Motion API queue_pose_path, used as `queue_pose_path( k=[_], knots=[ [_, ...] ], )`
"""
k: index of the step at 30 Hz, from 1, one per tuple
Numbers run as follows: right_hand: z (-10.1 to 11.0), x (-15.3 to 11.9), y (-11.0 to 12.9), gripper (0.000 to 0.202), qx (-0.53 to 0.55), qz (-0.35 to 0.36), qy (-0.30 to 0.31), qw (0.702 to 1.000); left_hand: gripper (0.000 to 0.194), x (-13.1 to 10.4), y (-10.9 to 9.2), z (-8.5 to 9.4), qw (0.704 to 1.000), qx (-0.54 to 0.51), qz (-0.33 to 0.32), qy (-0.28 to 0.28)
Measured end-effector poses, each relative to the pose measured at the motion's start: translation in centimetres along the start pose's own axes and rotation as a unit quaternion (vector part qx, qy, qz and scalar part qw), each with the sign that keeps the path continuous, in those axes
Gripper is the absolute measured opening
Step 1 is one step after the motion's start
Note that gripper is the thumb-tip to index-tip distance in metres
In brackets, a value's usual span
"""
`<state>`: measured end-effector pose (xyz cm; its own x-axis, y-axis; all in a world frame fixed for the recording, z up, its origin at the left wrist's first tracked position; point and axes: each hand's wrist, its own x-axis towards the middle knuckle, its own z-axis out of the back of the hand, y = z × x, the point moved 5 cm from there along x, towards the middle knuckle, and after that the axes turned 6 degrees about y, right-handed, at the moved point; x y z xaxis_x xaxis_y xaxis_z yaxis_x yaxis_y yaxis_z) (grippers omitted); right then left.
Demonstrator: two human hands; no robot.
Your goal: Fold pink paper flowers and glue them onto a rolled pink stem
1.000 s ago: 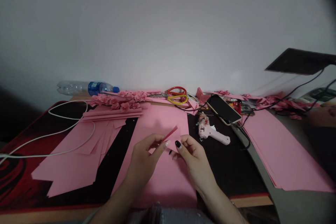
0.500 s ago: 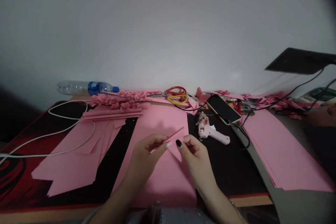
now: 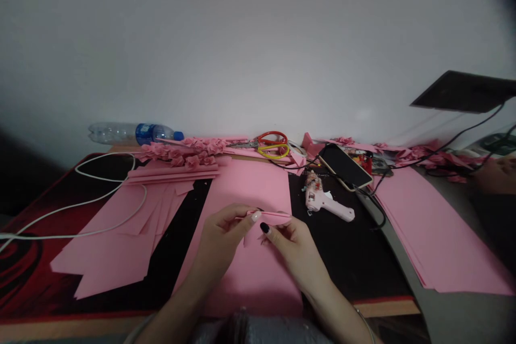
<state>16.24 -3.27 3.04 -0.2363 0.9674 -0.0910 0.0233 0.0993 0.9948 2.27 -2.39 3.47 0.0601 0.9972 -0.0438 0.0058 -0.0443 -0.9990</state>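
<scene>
A small folded piece of pink paper (image 3: 274, 216) is held up between my two hands, its folded edge running nearly level. My left hand (image 3: 223, 234) pinches its left end between thumb and fingers. At the other side my right hand (image 3: 296, 242) is closed on it, the dark-nailed thumb lying on the near face. Beneath both hands lies a large pink paper sheet (image 3: 245, 183). A pale pink glue gun (image 3: 328, 201) rests on the black mat to the right of my right hand.
Pink paper sheets (image 3: 116, 247) lie at left under a white cable (image 3: 68, 205); another stack (image 3: 435, 231) is at right. Along the wall are a plastic bottle (image 3: 116, 133), paper roses (image 3: 197, 153), scissors (image 3: 273, 145) and a phone (image 3: 346, 166). Someone's hand (image 3: 497, 177) shows at the far right.
The pink paper has turned in my hands: its upper edge was slanted up to the right and is now nearly level. My right thumb has shifted left.
</scene>
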Motion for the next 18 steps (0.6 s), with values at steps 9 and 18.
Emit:
queue_pose_path(
  k=[9, 18],
  knots=[
    [-0.49, -0.04, -0.2, 0.026, 0.036, -0.039, 0.034, 0.998, 0.014, -0.16, -0.01, 0.03, 1.0, -0.008, 0.0, -0.003],
    [-0.83, -0.14, -0.63, 0.023, 0.072, -0.05, 0.054, 0.995, 0.011, -0.13, -0.33, 0.09, 0.999, -0.036, -0.013, 0.003]
  ],
)
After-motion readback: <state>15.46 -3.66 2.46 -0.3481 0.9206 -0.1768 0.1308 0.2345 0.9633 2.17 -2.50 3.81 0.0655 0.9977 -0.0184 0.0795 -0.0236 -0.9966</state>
